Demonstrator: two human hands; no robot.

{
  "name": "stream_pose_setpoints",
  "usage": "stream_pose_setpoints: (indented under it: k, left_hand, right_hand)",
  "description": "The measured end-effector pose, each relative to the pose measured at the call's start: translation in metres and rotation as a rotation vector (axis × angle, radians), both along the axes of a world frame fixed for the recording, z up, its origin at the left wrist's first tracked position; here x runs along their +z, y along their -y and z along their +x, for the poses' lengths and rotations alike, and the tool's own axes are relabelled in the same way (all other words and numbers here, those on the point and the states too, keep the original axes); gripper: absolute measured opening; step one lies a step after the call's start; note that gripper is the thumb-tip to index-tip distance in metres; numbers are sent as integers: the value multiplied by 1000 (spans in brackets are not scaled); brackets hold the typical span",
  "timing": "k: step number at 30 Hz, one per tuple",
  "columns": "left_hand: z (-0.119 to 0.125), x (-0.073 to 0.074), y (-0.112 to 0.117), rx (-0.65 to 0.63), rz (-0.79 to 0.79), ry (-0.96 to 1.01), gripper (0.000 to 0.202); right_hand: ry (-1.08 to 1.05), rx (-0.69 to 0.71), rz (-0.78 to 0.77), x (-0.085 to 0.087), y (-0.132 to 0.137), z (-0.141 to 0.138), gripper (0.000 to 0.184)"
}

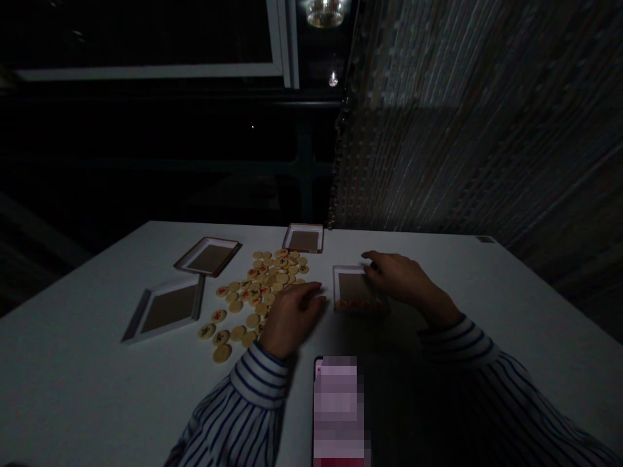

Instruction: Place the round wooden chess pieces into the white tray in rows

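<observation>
- Right of the pile (256, 293), a box (348, 285) lay on the table (97, 370), with a row of discs (354, 304) along its near wall.
- At the pile's near right edge, the left hand (292, 318) hung with thumb and fingers parted; nothing showed between them.
- Beyond that gap to the pile's right, the right hand (402, 279) was at the box's right side, index finger stretched out; whether it touched the box or pinched a disc, I could not tell.
- The pile's round pieces, some marked red or dark, looked light, stiff and fairly tough, perhaps smooth enough to slip; the rim seemed the best hold, between thumb and fingertip.
- The box looked light and thin-walled, likely to slide if pushed; its side walls seemed the place to steady it.
- Just past the pile stood a far tray (304, 240); left of it, an upper tray (211, 256) and a lower tray (170, 308).
- Nearer than the pile and rightward lay a phone (338, 408).
</observation>
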State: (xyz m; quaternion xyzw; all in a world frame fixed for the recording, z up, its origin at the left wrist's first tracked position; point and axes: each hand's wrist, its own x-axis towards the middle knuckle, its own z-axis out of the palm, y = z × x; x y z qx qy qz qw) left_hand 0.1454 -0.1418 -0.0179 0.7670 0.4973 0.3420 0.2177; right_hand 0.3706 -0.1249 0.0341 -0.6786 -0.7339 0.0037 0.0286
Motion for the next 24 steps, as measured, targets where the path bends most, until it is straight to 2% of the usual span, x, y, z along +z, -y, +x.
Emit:
stream_pose_setpoints:
  k: [7, 12, 18, 24]
  left_hand:
    - [-42, 17, -3, 120, -17, 81, 36]
    - [-81, 23, -6, 253, -37, 97, 41]
    - [-117, 16, -11, 355, -45, 66, 44]
    - [-132, 3, -14, 391, -28, 29, 45]
  right_hand:
    - [-81, 94, 64, 7, 8, -13, 41]
    - [-115, 163, 88, 9, 13, -22, 38]
    - [-156, 249, 97, 6, 15, -34, 34]
    - [-170, 354, 72, 5, 13, -53, 33]
